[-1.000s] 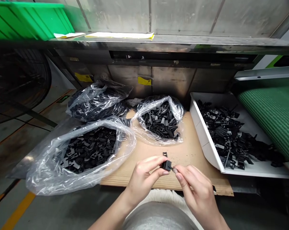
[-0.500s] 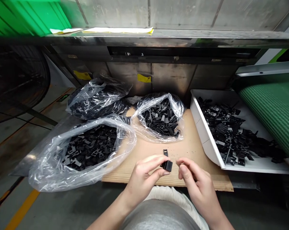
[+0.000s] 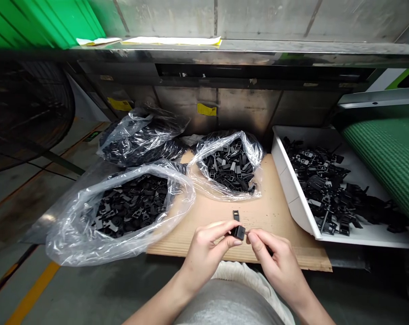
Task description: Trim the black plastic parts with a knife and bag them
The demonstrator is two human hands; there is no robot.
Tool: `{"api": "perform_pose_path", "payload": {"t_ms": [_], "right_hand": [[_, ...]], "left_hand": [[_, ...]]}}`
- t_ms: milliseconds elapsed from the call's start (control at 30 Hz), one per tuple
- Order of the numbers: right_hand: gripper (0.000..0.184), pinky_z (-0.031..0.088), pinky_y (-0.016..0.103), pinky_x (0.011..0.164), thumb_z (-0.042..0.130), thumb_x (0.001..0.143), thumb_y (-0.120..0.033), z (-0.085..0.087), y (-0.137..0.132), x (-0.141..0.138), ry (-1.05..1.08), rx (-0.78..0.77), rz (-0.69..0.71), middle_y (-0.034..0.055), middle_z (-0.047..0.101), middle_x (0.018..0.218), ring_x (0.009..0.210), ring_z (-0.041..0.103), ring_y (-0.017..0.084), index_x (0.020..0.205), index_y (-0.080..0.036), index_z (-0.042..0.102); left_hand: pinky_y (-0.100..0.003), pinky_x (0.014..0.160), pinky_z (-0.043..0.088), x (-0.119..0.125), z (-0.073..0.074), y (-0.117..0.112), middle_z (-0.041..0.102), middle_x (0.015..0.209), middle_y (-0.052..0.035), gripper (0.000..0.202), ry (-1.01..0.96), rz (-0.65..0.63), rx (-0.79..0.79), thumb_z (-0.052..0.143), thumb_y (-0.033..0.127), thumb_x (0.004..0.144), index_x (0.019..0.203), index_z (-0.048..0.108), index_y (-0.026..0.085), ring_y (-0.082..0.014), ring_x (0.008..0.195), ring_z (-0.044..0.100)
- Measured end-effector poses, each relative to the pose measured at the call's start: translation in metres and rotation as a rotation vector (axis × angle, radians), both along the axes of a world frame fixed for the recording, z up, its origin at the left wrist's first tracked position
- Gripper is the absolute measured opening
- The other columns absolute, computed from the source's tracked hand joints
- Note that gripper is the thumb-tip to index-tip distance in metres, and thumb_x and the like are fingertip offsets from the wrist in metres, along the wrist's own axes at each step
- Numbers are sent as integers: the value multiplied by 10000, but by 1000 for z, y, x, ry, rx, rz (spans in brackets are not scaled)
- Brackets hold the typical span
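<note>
My left hand [image 3: 209, 250] pinches a small black plastic part [image 3: 239, 232] between thumb and fingers, just above the near edge of a cardboard sheet [image 3: 272, 212]. My right hand [image 3: 275, 264] is closed in a pinch, its fingertips against the right side of that part; whatever it holds is too small to make out. Another small black piece [image 3: 236, 215] lies on the cardboard just beyond the hands.
Three clear plastic bags of black parts sit beyond: a large one [image 3: 123, 212] at left, one [image 3: 141, 137] behind it, one [image 3: 230, 164] in the middle. A white tray [image 3: 292, 198] of black parts stands at right, beside a green conveyor belt [image 3: 387, 158].
My right hand drew a little away from the black part half a second ago and has come back against it. The left hand has kept its hold.
</note>
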State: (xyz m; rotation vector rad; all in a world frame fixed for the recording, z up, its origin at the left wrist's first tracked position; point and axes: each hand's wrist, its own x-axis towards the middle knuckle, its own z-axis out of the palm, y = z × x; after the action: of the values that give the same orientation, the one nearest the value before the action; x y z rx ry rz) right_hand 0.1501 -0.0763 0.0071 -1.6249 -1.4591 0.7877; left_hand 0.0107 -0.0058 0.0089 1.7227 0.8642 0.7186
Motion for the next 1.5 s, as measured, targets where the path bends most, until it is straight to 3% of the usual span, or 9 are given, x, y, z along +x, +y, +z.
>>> {"api": "perform_pose_path", "payload": {"t_ms": [133,200,333,633,800,933,1067,1267,1500], "right_hand": [[355,322,213,475,386,845,-348,-3,-2,-9,86,-41,120,-12,465,511,493,435,114,562,-183,521],[361,304,212,450,395,836,-376,-4,-1,-8,176,-47,47,-22,422,489,467,400,103,559,-179,517],[326,278,204,409,410,818,-419,-4,6,4,307,-62,-181,-28,400,515,445,353,86,670,-165,551],[233,306,183,460,523,768,-372,-8,30,12,406,-47,-174,-53,397,564,505,370,76,658,-176,459],[248,324,190,455,445,814,-407,-21,23,23,408,-57,-253,-37,427,600,500,386,84,775,-174,520],[288,390,220,495,394,846,-375,-28,9,15,204,-50,-161,8,519,631,523,477,117,825,-169,596],[208,434,242,594,439,841,-249,-27,2,3,-93,166,-106,47,631,730,640,588,158,898,-185,628],[190,450,249,644,485,812,-102,-14,1,-1,-298,441,-96,65,654,778,697,603,154,939,-150,619],[190,433,267,638,504,795,-71,-9,3,-5,-349,476,-81,65,637,761,680,574,156,935,-138,615]], "left_hand": [[-292,722,496,4,-10,13,689,867,-60,206,-8,206,-97,607,230,716,897,669,153,-205,794,620],[-310,755,491,4,-11,20,688,889,-56,226,-23,248,-96,617,229,701,908,667,153,-211,812,620],[-285,750,483,2,-2,19,689,841,-30,147,-33,137,-52,627,209,692,826,679,173,-195,791,620],[-259,746,434,6,5,12,617,818,-30,144,-70,-1,-74,644,177,671,809,685,177,-175,802,556],[-241,521,394,0,-7,15,469,503,49,335,-70,65,-413,601,332,717,980,600,125,-97,476,453],[-245,537,409,-3,-11,15,576,653,-20,343,-220,8,-561,490,462,771,867,502,133,-118,550,536],[-210,522,391,-2,-7,12,568,631,23,196,-288,97,-506,506,329,801,899,432,177,-81,496,494],[-253,767,425,-6,1,3,620,865,-35,110,-200,139,-364,583,213,756,846,611,155,-153,820,564],[-198,761,428,-9,9,-2,635,856,2,110,-148,80,-178,565,174,778,833,656,205,-133,834,567]]}}
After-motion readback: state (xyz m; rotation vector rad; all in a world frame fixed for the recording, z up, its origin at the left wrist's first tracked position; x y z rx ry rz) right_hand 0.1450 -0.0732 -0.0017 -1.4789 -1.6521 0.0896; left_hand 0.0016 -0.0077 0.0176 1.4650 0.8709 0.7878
